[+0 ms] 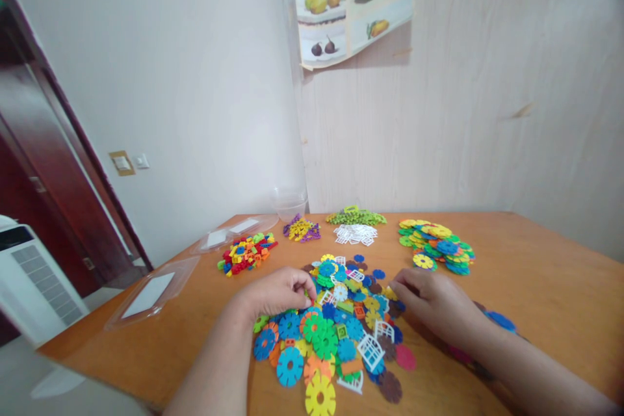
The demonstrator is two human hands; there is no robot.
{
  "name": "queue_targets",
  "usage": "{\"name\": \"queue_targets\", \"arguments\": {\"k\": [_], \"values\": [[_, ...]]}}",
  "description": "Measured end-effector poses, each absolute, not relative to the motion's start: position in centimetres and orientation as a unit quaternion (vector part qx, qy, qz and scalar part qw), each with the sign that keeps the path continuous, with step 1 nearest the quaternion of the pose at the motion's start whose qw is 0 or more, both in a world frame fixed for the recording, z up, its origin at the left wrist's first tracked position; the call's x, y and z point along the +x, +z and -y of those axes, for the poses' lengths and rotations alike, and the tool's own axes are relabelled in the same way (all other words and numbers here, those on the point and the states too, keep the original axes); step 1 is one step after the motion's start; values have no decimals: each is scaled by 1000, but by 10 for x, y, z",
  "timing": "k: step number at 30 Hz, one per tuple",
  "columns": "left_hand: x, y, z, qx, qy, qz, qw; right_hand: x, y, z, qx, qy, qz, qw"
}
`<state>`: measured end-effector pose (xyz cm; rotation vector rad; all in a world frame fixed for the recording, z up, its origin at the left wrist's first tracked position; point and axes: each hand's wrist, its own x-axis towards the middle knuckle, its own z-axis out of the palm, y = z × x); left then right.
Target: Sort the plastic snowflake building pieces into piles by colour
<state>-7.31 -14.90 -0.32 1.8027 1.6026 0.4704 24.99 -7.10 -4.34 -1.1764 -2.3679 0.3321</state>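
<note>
A mixed pile of plastic toy pieces (pixel 324 338) lies in front of me: notched discs in several colours, white window frames (pixel 371 351) and small bricks (pixel 359 311). My left hand (pixel 283 289) is over the pile's left side, thumb and fingers pinched together; a speck of red shows at the fingertips, too small to name. At the pile's right edge, my right hand (pixel 424 292) has its fingers closed beside a yellow piece. Whatever those fingers hold is hidden. More discs, among them a blue one (pixel 501 321), lie partly behind my right forearm.
Sorted heaps line the back: coloured bricks (pixel 246 253), purple and yellow pieces (pixel 302 229), green pieces (pixel 357 216), white frames (pixel 355 234) and large notched discs (pixel 436 246). A clear bowl (pixel 289 203) stands behind. Transparent lids (pixel 151 292) lie at the left edge of the wooden table (pixel 550 260).
</note>
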Motion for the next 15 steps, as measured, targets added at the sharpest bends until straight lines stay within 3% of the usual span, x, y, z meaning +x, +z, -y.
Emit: {"name": "queue_targets", "arguments": {"k": [7, 12, 15], "values": [[-72, -3, 150, 672, 227, -602, 368, 250, -44, 71, -428, 123, 864, 234], [-86, -11, 138, 577, 411, -610, 355, 251, -46, 69, -427, 119, 867, 229], [-104, -16, 126, 424, 571, -603, 362, 251, -44, 70, -426, 124, 866, 232]]}}
